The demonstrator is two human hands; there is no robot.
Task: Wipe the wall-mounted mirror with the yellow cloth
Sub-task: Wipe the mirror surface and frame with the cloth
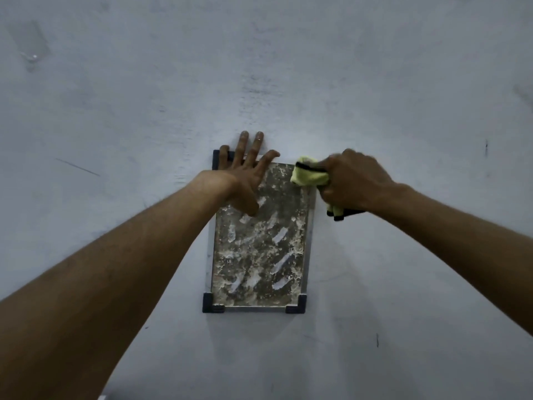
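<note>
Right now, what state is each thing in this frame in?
mirror: hanging on the wall, glass smeared with whitish residue, a few streaks bare.
yellow cloth: bunched up, against the mirror's upper right corner.
right hand: fist closed around the cloth.
left hand: open, fingers spread, pressed flat on the mirror's upper left.

A pale grey-blue painted plaster wall (375, 82) fills the view, dimly lit, scuffed with faint dark marks and scratches; a small clear hook (31, 57) sits upper left.
</note>
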